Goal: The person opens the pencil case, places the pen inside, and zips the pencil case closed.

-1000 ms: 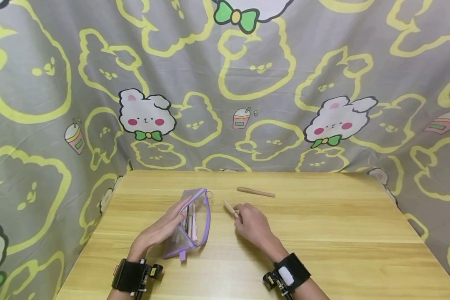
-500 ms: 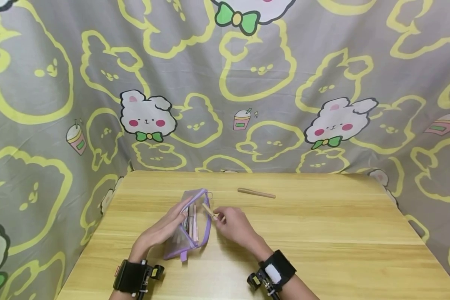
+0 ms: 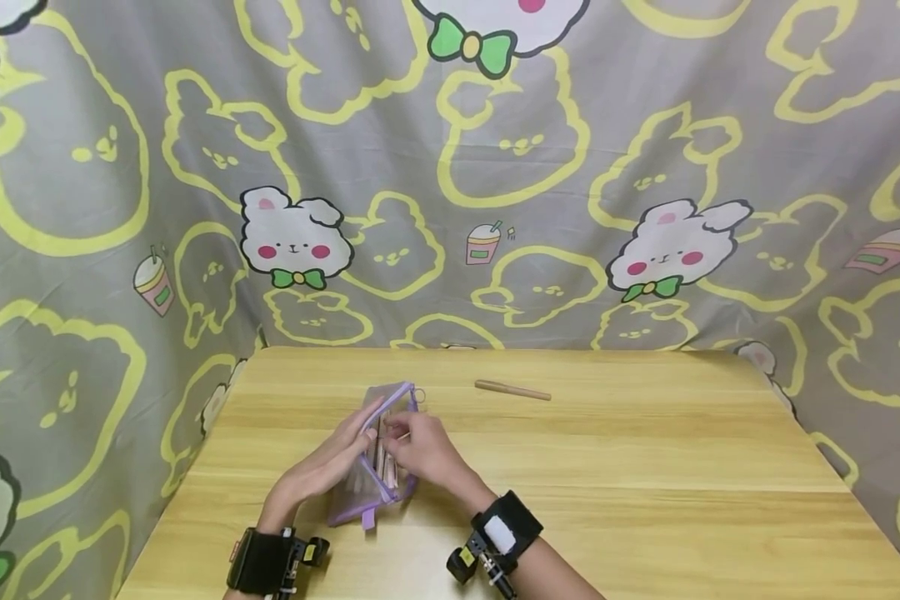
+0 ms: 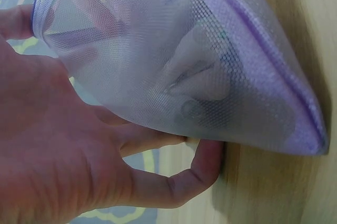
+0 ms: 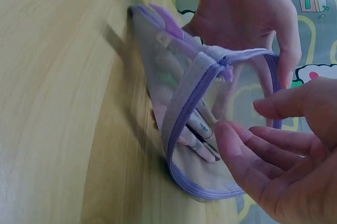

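A see-through mesh pencil pouch (image 3: 350,502) with purple zip edging lies on the table, its mouth spread wide. Several pens (image 5: 199,127) rest inside, showing through the opening in the right wrist view. My left hand (image 3: 321,465) holds the pouch's left side, thumb over the rim and other fingers along the outside of the mesh. At the mouth is my right hand (image 3: 429,454); the right wrist view shows its thumb and fingertips apart with nothing between them. In the left wrist view, the mesh (image 4: 142,71) blurs what lies behind it.
One brown pen (image 3: 512,389) lies on the wooden table (image 3: 645,475) beyond the pouch, to the right. A grey curtain (image 3: 540,158) with cartoon rabbits hangs behind the table and along both sides. Each wrist carries a black strap with a camera.
My right hand has moved left to the pouch's mouth, carrying a light-coloured pen, and has let it go there. My left hand has stayed on the pouch.
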`<state>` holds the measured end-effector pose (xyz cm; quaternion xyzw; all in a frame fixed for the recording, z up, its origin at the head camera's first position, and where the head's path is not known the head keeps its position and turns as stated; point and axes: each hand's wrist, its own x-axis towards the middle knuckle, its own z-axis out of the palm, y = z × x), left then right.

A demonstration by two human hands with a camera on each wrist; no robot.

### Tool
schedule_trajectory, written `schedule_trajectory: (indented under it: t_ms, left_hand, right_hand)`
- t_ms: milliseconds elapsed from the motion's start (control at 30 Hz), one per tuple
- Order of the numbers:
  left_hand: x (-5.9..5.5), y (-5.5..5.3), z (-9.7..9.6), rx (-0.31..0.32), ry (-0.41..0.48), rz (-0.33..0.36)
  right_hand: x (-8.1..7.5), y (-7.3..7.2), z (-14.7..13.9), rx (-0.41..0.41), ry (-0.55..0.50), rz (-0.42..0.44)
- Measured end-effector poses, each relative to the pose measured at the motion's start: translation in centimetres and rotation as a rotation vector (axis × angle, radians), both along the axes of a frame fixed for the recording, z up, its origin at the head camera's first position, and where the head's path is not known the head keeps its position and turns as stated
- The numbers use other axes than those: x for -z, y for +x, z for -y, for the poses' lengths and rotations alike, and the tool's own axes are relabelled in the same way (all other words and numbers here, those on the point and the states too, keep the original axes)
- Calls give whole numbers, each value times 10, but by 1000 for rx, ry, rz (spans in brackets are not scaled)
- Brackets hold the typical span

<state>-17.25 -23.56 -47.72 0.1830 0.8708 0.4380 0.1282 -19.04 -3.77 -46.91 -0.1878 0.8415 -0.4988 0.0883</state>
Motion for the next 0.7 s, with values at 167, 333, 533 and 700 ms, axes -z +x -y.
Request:
schedule_trajectory:
  t_ms: [167, 333, 533, 700]
  left_hand:
    - [-1, -3, 0, 23, 36, -36]
    - [1, -7, -1, 62, 73, -61]
    - [5, -4, 1, 66, 63, -66]
    - [8, -4, 3, 67, 79, -68]
  right_hand:
    - [-7, -10, -16, 41, 10, -75]
    - [-5, -28, -51, 147, 70, -211]
    - [10, -52, -94, 237, 319, -338]
    - [20, -74, -121, 228, 462, -376]
